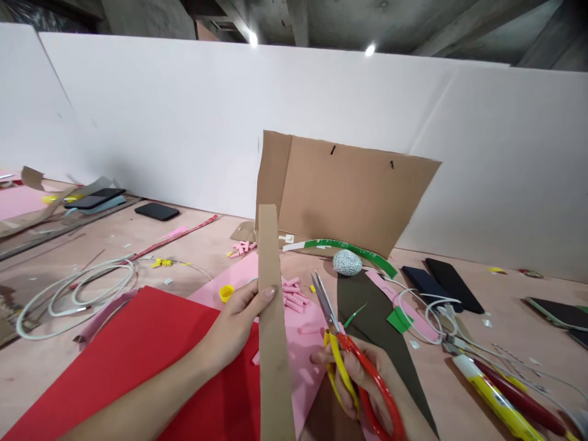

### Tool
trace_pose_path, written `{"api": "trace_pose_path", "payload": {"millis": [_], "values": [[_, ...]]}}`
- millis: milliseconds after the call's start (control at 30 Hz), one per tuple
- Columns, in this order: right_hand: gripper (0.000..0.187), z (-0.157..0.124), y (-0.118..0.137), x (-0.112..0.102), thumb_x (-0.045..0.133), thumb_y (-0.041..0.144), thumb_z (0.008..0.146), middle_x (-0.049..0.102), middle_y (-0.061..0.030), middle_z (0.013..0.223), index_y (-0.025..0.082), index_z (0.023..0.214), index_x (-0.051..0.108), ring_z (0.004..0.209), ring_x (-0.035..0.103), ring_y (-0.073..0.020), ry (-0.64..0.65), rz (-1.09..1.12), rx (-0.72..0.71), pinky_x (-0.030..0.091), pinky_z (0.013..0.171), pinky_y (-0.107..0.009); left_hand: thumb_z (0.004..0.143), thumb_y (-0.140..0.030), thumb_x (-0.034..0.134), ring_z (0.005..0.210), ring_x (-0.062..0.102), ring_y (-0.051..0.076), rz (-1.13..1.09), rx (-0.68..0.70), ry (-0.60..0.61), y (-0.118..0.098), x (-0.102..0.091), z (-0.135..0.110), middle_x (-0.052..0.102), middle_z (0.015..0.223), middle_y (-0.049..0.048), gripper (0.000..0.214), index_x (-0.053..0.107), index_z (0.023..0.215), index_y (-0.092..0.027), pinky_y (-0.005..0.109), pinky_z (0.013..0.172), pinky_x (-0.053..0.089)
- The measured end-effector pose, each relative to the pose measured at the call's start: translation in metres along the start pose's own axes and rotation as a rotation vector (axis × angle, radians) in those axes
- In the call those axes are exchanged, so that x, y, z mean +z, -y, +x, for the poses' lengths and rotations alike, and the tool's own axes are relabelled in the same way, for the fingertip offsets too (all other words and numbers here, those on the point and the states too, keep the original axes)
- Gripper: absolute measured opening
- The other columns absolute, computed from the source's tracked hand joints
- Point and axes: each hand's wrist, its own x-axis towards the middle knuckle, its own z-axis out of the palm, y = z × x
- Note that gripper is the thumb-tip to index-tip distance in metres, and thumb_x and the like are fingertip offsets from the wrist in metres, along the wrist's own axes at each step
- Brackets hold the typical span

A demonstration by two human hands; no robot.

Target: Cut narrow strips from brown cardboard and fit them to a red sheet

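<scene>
My left hand (245, 312) grips a long brown cardboard strip (271, 263), thumb on its front face. The strip stands up from the lower edge of the view. In my right hand (361, 370) is a pair of scissors (327, 300) with one red and one yellow handle, its blades pointing up and slightly apart. The blades are to the right of the strip, not touching it. Beneath lie a red sheet (179, 343), a pink sheet (243, 275) and a dark brown sheet (367, 306). Small pink rolls (294, 297) lie just right of the strip.
A bent cardboard panel (349, 190) leans against the white wall (184, 122). Before it lie a foil ball (348, 262) and a green strip (349, 247). White cables (73, 288), phones (157, 211) and a yellow-handled cutter (496, 398) are on the table, with a yellow cap (226, 294).
</scene>
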Motion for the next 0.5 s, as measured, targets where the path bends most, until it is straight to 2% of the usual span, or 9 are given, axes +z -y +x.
{"api": "trace_pose_path", "payload": {"millis": [100, 233, 367, 433, 500], "values": [[0.035, -0.010, 0.005, 0.004, 0.066, 0.036, 0.101, 0.066, -0.0100, 0.129, 0.018, 0.130, 0.063, 0.107, 0.068, -0.0239, 0.025, 0.001, -0.003, 0.061, 0.089, -0.044, 0.093, -0.060, 0.065, 0.054, 0.053, 0.010, 0.010, -0.002, 0.048, 0.002, 0.005, -0.001, 0.059, 0.068, -0.0039, 0.041, 0.063, 0.087, -0.020, 0.021, 0.050, 0.044], [0.034, -0.017, 0.010, 0.011, 0.066, 0.037, 0.101, 0.066, -0.0096, 0.127, 0.017, 0.128, 0.064, 0.106, 0.069, -0.0235, 0.061, -0.003, -0.002, 0.061, 0.089, -0.042, 0.094, -0.061, 0.062, 0.044, 0.045, 0.007, 0.024, -0.020, 0.086, 0.006, 0.008, -0.001, 0.053, 0.061, -0.0063, 0.042, 0.059, 0.086, -0.020, 0.019, 0.042, 0.036], [0.031, -0.016, 0.009, 0.016, 0.064, 0.041, 0.101, 0.071, -0.0053, 0.106, 0.015, 0.118, 0.066, 0.082, 0.069, -0.0161, 0.087, -0.015, -0.006, 0.061, 0.074, -0.033, 0.090, -0.063, 0.066, 0.039, 0.044, 0.007, 0.037, -0.052, 0.140, 0.009, 0.008, -0.002, 0.052, 0.057, -0.0064, 0.045, 0.061, 0.085, -0.019, 0.019, 0.037, 0.033], [0.040, -0.013, 0.008, 0.017, 0.067, 0.052, 0.098, 0.071, -0.0031, 0.090, 0.014, 0.112, 0.067, 0.064, 0.064, -0.0125, 0.075, -0.012, -0.018, 0.055, 0.062, -0.028, 0.088, -0.065, 0.068, 0.038, 0.043, 0.007, 0.038, -0.070, 0.177, 0.010, 0.009, -0.003, 0.052, 0.054, -0.0055, 0.048, 0.058, 0.078, -0.018, 0.019, 0.036, 0.032], [0.052, -0.009, 0.006, 0.018, 0.069, 0.063, 0.091, 0.070, -0.0032, 0.080, 0.014, 0.108, 0.068, 0.055, 0.056, -0.0109, 0.036, 0.003, -0.038, 0.048, 0.057, -0.026, 0.087, -0.065, 0.069, 0.038, 0.043, 0.007, 0.041, -0.080, 0.201, 0.010, 0.010, -0.006, 0.052, 0.052, -0.0048, 0.051, 0.054, 0.071, -0.019, 0.019, 0.037, 0.032]]}}
